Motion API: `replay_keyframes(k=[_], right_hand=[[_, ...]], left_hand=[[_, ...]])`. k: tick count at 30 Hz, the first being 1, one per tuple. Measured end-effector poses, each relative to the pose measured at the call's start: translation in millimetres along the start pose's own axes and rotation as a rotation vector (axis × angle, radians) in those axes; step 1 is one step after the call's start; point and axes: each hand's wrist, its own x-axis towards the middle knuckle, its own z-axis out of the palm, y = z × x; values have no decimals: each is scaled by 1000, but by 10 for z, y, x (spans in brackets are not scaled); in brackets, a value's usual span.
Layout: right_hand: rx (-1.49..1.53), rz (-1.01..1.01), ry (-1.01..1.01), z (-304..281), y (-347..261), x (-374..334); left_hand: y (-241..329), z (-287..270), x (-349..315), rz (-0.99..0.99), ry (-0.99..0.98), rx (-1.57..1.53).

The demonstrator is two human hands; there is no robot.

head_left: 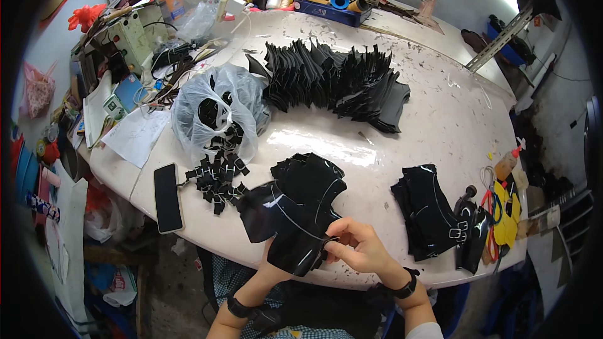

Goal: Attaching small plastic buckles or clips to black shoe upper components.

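A glossy black, curved leather-like piece (290, 229) with pale marked lines is held up near the table's front edge. My left hand (271, 270) supports it from below, its fingers hidden behind the piece. The thumb and index finger of my right hand (355, 246) pinch at the piece's right edge; what sits between them is too small and dark to make out. Just beyond lies a stack of similar black pieces (308, 172). To the left, several small black straps with metal buckles (218, 179) spill from a clear plastic bag (188, 110).
A long row of stacked black pieces (326, 78) stands farther back. At right lie black pieces with buckles (427, 213), scissors (496, 207) and a glue bottle (509, 162). A phone (168, 198) rests at left. Thread spools (339, 1) fill a blue tray at the back.
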Motion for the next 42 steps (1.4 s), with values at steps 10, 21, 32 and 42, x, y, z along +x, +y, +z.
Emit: replay_keyframes(k=[10, 21, 32, 42], right_hand=[[-84, -24, 92, 31, 8, 6], [-27, 75, 112, 1, 17, 18], [279, 240, -43, -111, 11, 8], [-473, -183, 163, -70, -45, 34]], left_hand=[[282, -117, 55, -264, -70, -347], [313, -138, 255, -423, 51, -575], [317, -117, 288, -484, 50, -678], [128, 49, 250, -176, 23, -232]])
